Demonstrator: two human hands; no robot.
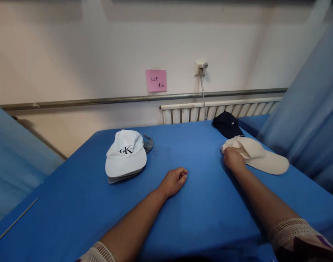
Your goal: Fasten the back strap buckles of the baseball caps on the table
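Observation:
My right hand [234, 159] is closed on the back edge of a cream baseball cap [253, 149], whose brim points right. Just behind that cap lies a navy cap [227, 123] with small white lettering. Over the middle of the blue-covered table, my left hand [173, 181] has its fingers curled in, and nothing shows in it. To its left sits a white cap [126, 154] with black CK lettering, stacked on at least one other cap whose brim shows below. Part of a dark grey item [148, 144], possibly another cap, sticks out behind the stack.
The blue table [199, 218] reaches back to a white radiator [183, 113] and a metal rail [123, 99]. A cord hangs from a wall socket [200, 69]. Blue curtains [313, 102] flank both sides. A thin rod [15, 222] lies at the left edge. A pink note [156, 80] is on the wall.

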